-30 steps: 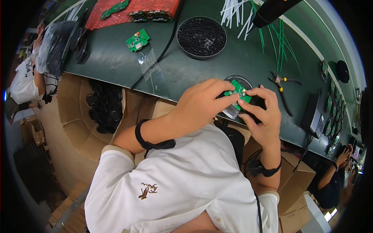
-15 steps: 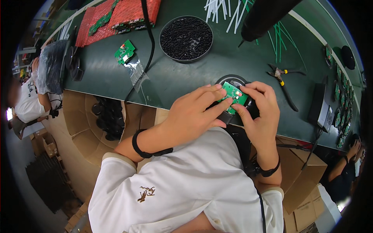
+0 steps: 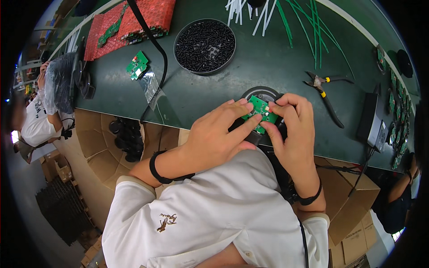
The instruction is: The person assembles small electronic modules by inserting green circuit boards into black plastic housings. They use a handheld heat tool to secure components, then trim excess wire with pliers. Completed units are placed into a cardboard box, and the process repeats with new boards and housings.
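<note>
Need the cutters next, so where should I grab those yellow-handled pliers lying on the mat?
Probably by the two handles: the pliers lie flat, jaws pointing left toward the round housing, handles splayed to the right and lower right with bare mat around them. Come from the right with the right hand, closing both handles together.

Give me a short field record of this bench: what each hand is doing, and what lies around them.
left hand: fingers laid on the small green circuit board
right hand: fingertips pinching the same board from its right side
under the board: round black part, mostly hidden
table: dark green
behind the hands: round tray of black screws
right of the hands: pliers
far left: second green board, red bubble wrap
</note>
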Tool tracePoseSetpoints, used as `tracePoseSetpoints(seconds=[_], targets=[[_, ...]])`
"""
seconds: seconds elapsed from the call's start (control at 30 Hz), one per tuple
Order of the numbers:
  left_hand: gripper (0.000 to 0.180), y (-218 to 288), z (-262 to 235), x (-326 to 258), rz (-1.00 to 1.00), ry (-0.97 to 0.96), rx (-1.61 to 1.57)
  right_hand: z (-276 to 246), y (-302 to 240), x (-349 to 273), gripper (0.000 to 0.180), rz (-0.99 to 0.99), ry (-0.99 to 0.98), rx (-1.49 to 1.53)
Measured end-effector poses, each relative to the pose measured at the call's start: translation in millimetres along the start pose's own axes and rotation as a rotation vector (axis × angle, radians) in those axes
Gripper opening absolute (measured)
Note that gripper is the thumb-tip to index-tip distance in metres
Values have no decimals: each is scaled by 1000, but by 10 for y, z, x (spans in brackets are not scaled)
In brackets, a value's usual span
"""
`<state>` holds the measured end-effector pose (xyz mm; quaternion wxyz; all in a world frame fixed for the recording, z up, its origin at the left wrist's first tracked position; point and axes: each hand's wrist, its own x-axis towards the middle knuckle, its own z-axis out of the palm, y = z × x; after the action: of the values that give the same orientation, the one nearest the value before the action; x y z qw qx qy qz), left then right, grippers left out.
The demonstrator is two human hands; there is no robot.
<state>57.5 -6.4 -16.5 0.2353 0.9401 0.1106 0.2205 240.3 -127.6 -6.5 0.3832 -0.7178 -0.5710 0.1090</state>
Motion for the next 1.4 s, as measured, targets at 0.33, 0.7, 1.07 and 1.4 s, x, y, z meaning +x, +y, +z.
tracePoseSetpoints(seconds=[0.33, 0.7, 1.07, 1.4], targets=[[65, 73, 17, -5, -68, 19, 4, 7, -17, -24, 36, 11, 2, -2], [64, 11, 29, -19, -8, 76, -40, 0, -8, -11, 38, -15, 11, 18], [56, 69, -91, -31, -61, 64, -182, -119, -99, 28, 45, -101, -57, -84], [13, -619, -510, 629, -366, 152, 392, -314, -101, 1514, 65, -128, 115, 910]])
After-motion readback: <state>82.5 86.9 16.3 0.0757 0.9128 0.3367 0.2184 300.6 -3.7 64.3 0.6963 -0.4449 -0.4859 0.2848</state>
